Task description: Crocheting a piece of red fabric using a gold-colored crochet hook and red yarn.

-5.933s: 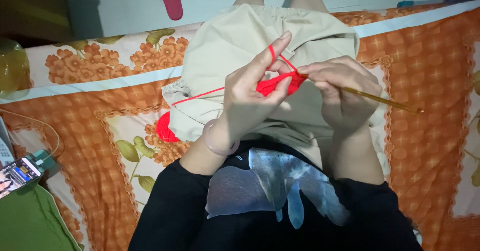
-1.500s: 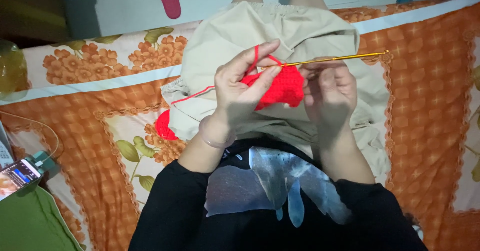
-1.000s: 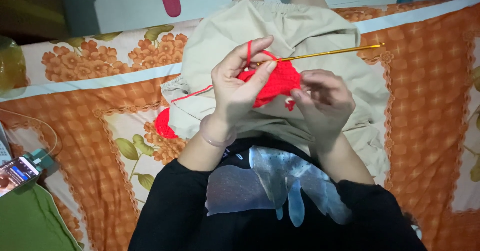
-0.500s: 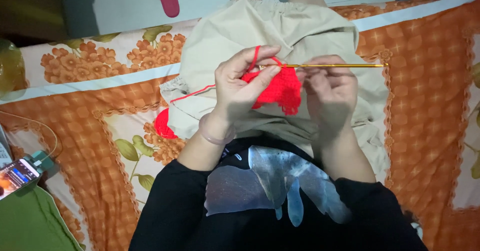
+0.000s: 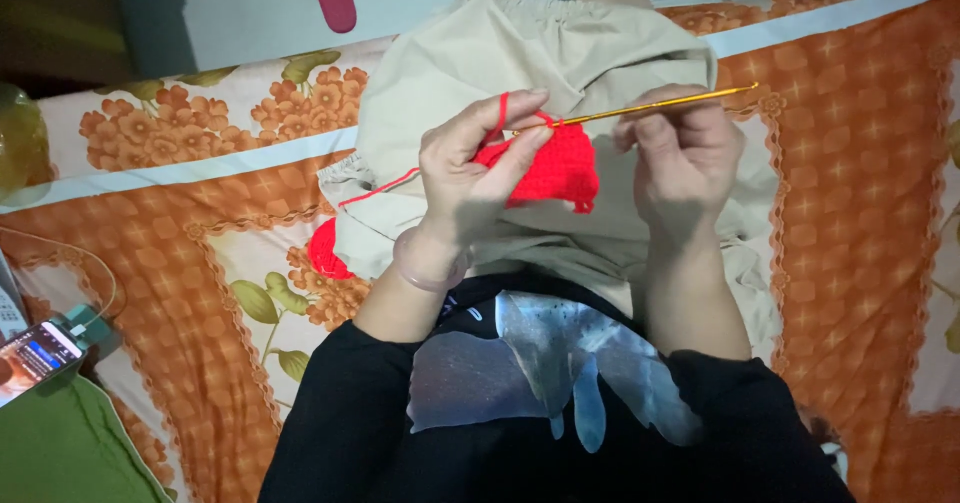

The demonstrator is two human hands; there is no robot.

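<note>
Glossy gold metal crochet hook [image 5: 650, 109], matt knitted red yarn piece [image 5: 552, 168] — soft, printed cloth sheet [image 5: 150, 253]

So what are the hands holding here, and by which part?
Left hand pinches the red crochet piece at its upper left edge, yarn over the forefinger. Right hand grips the golden crochet hook mid-shaft.

Open floral bedsheet [image 5: 180, 253] leftward; yarn ball [image 5: 322, 251], perhaps phone [image 5: 35, 355], obstructing.

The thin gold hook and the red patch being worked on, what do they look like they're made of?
The thin gold crochet hook looks like metal, perhaps anodised: a slim, straight, shiny shaft. The small red crocheted patch looks like soft matte yarn, with ribbed stitch rows and a loose strand; the fibre type cannot be told.
</note>
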